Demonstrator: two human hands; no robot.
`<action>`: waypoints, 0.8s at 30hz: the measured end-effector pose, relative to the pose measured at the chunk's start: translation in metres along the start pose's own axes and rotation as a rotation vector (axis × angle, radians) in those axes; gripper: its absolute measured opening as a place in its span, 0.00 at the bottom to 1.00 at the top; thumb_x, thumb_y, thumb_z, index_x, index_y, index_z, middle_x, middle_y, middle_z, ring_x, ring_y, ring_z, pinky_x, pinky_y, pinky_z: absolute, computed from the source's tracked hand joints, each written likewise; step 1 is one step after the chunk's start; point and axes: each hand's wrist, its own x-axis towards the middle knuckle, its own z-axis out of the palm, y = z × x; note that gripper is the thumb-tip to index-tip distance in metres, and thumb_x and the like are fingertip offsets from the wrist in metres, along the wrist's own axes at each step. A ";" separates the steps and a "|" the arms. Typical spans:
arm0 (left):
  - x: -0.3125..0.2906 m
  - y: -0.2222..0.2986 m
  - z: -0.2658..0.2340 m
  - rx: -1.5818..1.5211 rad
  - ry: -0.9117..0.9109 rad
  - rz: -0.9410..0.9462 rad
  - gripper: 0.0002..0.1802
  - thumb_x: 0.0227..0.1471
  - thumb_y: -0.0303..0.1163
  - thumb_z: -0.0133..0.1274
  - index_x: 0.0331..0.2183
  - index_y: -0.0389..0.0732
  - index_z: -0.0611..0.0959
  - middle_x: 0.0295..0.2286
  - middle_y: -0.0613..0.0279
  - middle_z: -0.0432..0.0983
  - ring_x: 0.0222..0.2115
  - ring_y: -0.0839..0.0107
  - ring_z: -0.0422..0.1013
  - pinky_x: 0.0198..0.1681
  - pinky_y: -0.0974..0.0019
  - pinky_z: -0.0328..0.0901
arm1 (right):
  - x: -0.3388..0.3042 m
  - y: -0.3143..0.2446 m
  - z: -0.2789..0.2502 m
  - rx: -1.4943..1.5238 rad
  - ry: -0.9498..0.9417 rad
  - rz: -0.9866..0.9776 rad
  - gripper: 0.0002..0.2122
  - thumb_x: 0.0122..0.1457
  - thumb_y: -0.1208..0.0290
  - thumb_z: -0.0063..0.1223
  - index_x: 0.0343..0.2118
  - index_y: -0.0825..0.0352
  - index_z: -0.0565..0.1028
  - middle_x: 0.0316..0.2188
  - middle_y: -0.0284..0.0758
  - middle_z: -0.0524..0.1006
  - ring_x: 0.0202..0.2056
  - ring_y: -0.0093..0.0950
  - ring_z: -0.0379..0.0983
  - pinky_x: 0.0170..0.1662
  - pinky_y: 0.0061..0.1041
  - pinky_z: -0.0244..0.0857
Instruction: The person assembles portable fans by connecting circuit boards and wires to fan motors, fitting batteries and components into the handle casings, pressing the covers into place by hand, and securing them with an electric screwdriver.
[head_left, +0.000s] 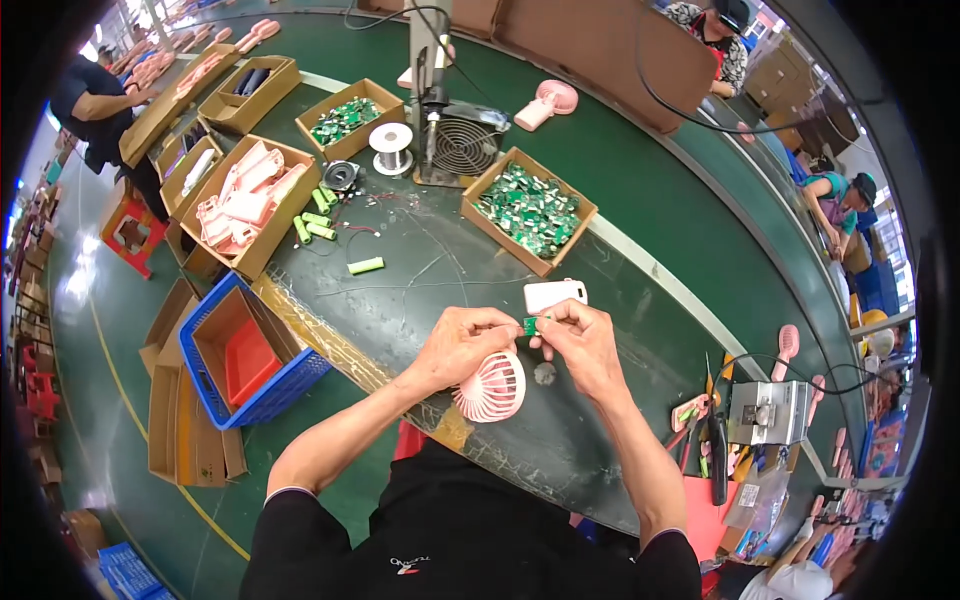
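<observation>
A small green circuit board (532,326) is pinched between the fingertips of my right hand (585,348). At the board's left edge, the thumb and fingers of my left hand (466,345) are closed on it too. Just under my left hand rests a pink fan head with a slatted round grille (497,388), partly covered by the fingers. A white plastic case (554,294) lies on the bench right behind the board. Beside my right fingers is a small greyish lump (545,374).
Cardboard boxes hold circuit boards (530,208) and pink casings (250,200). Green battery cells (318,222), a solder spool (391,148) and a soldering stand with fan (462,150) stand behind. Hand tools (716,440) lie at right; a blue crate (225,340) stands left. Co-workers sit beyond.
</observation>
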 end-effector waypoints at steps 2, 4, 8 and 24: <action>0.001 0.002 -0.007 -0.012 0.021 0.006 0.10 0.55 0.29 0.53 0.35 0.30 0.82 0.25 0.62 0.79 0.27 0.80 0.73 0.31 0.75 0.68 | 0.005 -0.003 0.006 -0.065 0.011 -0.024 0.05 0.56 0.75 0.54 0.28 0.71 0.74 0.21 0.32 0.77 0.20 0.16 0.68 0.24 0.17 0.61; 0.005 -0.004 -0.015 0.015 0.041 0.052 0.09 0.54 0.27 0.53 0.35 0.32 0.82 0.25 0.63 0.79 0.27 0.80 0.73 0.31 0.75 0.68 | 0.013 -0.008 0.011 -0.124 0.011 -0.090 0.05 0.55 0.75 0.55 0.27 0.71 0.74 0.20 0.32 0.77 0.20 0.16 0.68 0.24 0.18 0.61; 0.009 -0.005 -0.040 -0.040 0.031 0.014 0.08 0.52 0.27 0.54 0.33 0.31 0.81 0.26 0.61 0.79 0.30 0.79 0.73 0.35 0.74 0.68 | 0.029 -0.008 0.023 -0.446 0.003 -0.127 0.08 0.52 0.73 0.57 0.25 0.72 0.72 0.17 0.33 0.73 0.20 0.18 0.67 0.24 0.22 0.61; 0.072 0.038 -0.127 0.058 0.231 0.089 0.07 0.49 0.27 0.53 0.28 0.33 0.82 0.25 0.61 0.79 0.27 0.78 0.74 0.32 0.75 0.69 | 0.151 -0.033 0.069 -0.112 -0.111 -0.251 0.04 0.52 0.80 0.52 0.29 0.73 0.70 0.20 0.32 0.74 0.18 0.18 0.69 0.21 0.17 0.61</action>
